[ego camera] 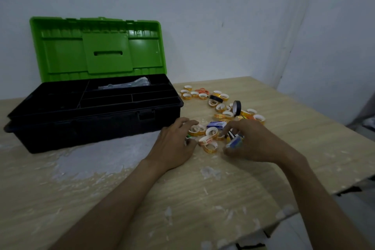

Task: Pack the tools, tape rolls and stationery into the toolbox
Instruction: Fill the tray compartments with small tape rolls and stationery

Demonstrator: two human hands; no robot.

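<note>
Pale walls meet in a corner behind a light wooden table [203, 199], whose top is blotched with white patches. Right of the toolbox [93, 115] the table runs on to a ragged front-right edge, with bare wood beyond the pile of rolls. Its black base sits toward the table's back left, and its green lid [97, 46] stands open against the wall. A divided tray [97, 97] fills the top of the base; something pale and shiny lies in a rear compartment, too blurred to name. Just right of the toolbox, small yellow tape rolls [209, 142] are scattered, with a black tape roll [236, 107] standing on edge and orange scissors [202, 91] partly hidden at the back. A blue box [216, 124] lies among them. The left hand [174, 144] rests near the toolbox's front right corner, fingers curled loosely over rolls; whether it grips any I cannot tell. The right hand [251, 142] pinches a small blue item, mostly hidden.
</note>
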